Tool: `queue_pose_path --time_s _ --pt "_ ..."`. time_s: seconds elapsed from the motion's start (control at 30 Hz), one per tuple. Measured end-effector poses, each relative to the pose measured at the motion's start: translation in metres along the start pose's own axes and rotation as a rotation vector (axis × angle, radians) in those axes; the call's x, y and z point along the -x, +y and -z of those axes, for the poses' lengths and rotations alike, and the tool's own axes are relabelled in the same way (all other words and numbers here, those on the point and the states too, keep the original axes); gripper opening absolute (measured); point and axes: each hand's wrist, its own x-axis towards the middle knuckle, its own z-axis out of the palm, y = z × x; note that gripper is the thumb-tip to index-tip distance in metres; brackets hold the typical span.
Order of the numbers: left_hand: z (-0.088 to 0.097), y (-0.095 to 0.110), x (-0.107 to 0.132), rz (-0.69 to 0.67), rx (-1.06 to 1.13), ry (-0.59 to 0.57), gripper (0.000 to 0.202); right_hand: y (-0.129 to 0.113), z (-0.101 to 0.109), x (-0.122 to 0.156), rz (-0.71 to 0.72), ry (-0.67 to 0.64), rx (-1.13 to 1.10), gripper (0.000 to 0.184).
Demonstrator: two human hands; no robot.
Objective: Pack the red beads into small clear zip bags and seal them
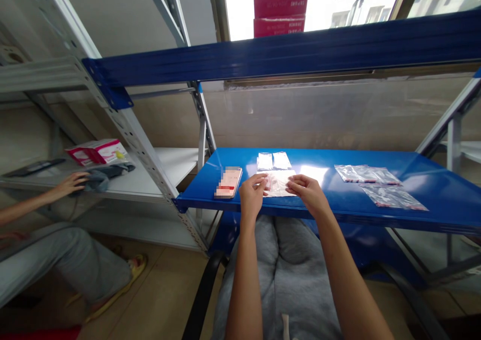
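A clear plastic zip bag [280, 184] with whitish contents lies near the front edge of the blue shelf, between my two hands. The fingers of my left hand [252, 192] are closed on its left end, where a reddish line runs. At the right end, my right hand [307, 192] pinches the bag between thumb and fingers. Just behind it lie two small filled white packets, a left one [265, 160] and a right one [281, 160]. To the left of my left hand is a phone [229, 183], its screen partly blurred out.
Several flat clear zip bags [393, 196] lie on the right of the blue shelf [319, 199]. A blue beam [281, 56] crosses above. On the left, another person's hand [73, 183] touches dark cloth [98, 179] beside a pink-and-white box [98, 152].
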Motion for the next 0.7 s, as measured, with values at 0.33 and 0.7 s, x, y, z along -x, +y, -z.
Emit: queue_pose_path --time_s 0.33,0.7 --pt "0.021 -0.020 -0.008 -0.031 -0.447 0.092 0.029 -0.045 -0.026 -0.050 0.538 -0.453 1.140 0.023" --pt "-0.005 -0.040 -0.007 -0.051 -0.682 0.019 0.027 -0.049 -0.037 -0.067 0.657 -0.672 1.361 0.034"
